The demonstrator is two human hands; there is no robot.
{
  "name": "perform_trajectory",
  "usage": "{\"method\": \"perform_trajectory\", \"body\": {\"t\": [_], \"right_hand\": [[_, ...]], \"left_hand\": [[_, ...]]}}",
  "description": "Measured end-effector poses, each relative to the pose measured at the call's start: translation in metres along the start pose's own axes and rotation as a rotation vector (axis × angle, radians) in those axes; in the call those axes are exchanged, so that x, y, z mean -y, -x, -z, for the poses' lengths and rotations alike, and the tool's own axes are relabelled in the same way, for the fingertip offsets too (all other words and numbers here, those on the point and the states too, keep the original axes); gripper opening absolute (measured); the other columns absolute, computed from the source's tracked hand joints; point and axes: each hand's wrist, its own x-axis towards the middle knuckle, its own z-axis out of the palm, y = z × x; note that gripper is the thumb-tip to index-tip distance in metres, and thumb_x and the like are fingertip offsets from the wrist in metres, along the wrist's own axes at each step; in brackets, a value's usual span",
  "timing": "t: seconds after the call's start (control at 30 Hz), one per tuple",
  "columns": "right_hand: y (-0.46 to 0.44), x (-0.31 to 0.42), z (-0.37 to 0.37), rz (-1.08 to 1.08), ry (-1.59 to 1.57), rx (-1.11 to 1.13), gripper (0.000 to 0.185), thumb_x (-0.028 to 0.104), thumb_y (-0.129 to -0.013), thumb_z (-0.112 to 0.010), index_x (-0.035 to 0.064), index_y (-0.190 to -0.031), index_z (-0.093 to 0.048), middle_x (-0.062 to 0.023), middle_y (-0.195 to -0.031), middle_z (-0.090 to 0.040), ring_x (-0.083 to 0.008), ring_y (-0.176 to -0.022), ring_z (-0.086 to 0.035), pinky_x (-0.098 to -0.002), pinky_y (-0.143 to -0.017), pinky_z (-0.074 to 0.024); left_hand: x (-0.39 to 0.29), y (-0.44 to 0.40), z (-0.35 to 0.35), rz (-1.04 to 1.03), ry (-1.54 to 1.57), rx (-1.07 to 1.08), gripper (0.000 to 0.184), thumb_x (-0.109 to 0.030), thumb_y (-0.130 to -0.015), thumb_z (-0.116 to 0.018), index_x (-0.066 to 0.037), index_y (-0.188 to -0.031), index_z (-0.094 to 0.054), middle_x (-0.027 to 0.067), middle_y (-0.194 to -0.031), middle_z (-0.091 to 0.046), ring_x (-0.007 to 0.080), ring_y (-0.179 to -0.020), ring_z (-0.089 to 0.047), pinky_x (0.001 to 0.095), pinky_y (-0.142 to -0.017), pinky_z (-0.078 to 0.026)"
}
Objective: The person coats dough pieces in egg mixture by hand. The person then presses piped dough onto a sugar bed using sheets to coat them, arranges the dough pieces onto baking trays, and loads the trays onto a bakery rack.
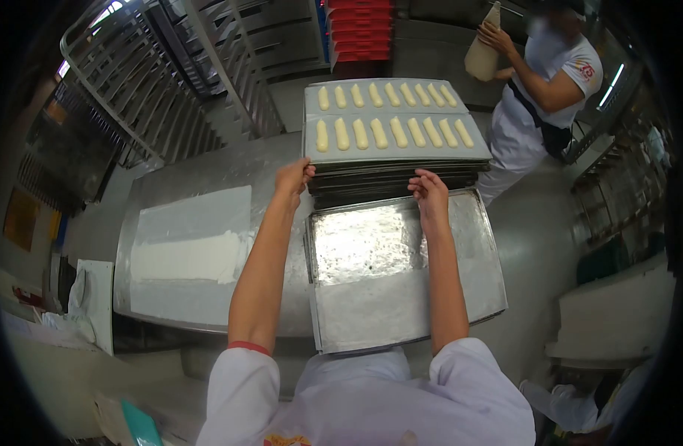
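As left hand (306,172) touches tray (401,113), 18 strips (379,134)

Co-worker (546,85): head blurred; lower trays (390,181) mostly hidden; red stack (359,28) cut off @ top; logo (288,440) cut, btm.

Open space above the near metal tray (468,286) admits both my hands (425,189). Beyond it, the tray stack (393,175) rises as a barrier; left of the near tray, a bare strip of counter (286,305) allows low passage.
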Motion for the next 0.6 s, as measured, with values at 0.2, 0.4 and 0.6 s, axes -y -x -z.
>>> {"method": "perform_trajectory", "body": {"t": [0.2, 0.4, 0.6], "right_hand": [[-0.017, 0.018, -0.006, 0.155, -0.180, -0.087, 0.018, 0.016, -0.095, -0.043, 0.0015, -0.103, -0.051, -0.0111, -0.082, -0.061, -0.0167, -0.070, -0.057, -0.0239, -0.062, -0.0435], [-0.048, 0.017, -0.027, 0.109, -0.262, -0.117, 0.028, 0.022, -0.095, -0.047, -0.0001, -0.112, -0.045, -0.0160, -0.110, -0.054, -0.0225, -0.096, -0.055, -0.0362, -0.081, -0.0469], [-0.067, 0.018, -0.040, -0.002, -0.601, 0.163, 0.046, 0.023, -0.094, -0.051, 0.0038, -0.133, -0.035, -0.0130, -0.133, -0.043, -0.0263, -0.122, -0.042, -0.0464, -0.103, -0.0328]], "left_hand": [[-0.024, 0.007, -0.010, -0.034, 0.117, -0.024, 0.018, -0.018, -0.084, -0.059, -0.006, -0.070, -0.060, -0.0043, -0.056, -0.053, 0.0003, -0.039, -0.039, 0.0151, -0.034, -0.025], [-0.022, 0.009, -0.008, -0.032, 0.086, -0.004, 0.019, -0.018, -0.084, -0.059, -0.005, -0.069, -0.060, -0.0040, -0.057, -0.053, 0.0003, -0.040, -0.039, 0.0152, -0.034, -0.025], [-0.010, 0.011, -0.006, -0.121, 0.094, 0.058, 0.020, -0.017, -0.088, -0.058, -0.004, -0.072, -0.059, -0.0038, -0.059, -0.052, 0.0008, -0.043, -0.038, 0.0151, -0.038, -0.027]]}}
